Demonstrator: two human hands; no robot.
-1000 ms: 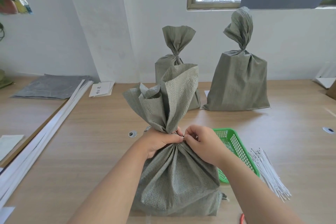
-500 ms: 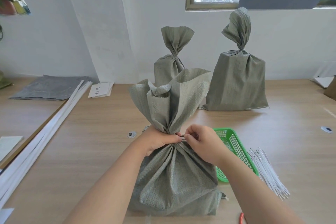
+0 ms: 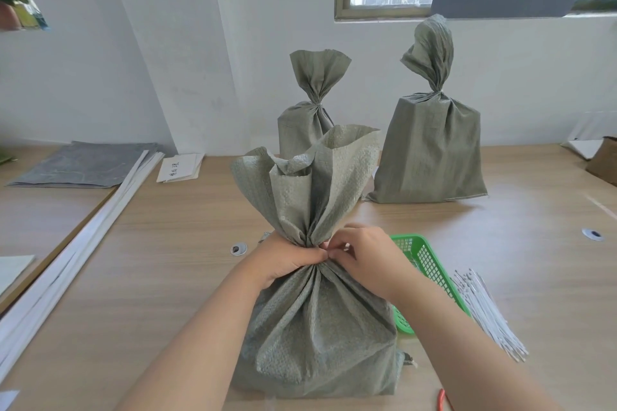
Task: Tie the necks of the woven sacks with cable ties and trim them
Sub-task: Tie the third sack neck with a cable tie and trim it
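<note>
Cinching is judged in hand; front sack (image 3: pixel 314 320), stood on table (image 3: pixel 167 260), is gripped at the neck by the curled left hand (image 3: pixel 287 260); right hand (image 3: pixel 370 257) is pinched there, seemingly on a barely-seen cable tie (image 3: pixel 346 246); next: pulled tight, then trimmed.

Forearms (image 3: pixel 200 344), left hand (image 3: pixel 287 260) and right hand (image 3: pixel 371 259) are bare.

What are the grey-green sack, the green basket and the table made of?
The sack looks like woven plastic with a matte finish: it shows a fine grid weave and stiff creases. The basket seems to be moulded plastic, an even bright green with a lattice wall. The table shows pale wood grain, probably a smooth laminate rather than solid wood.
</note>
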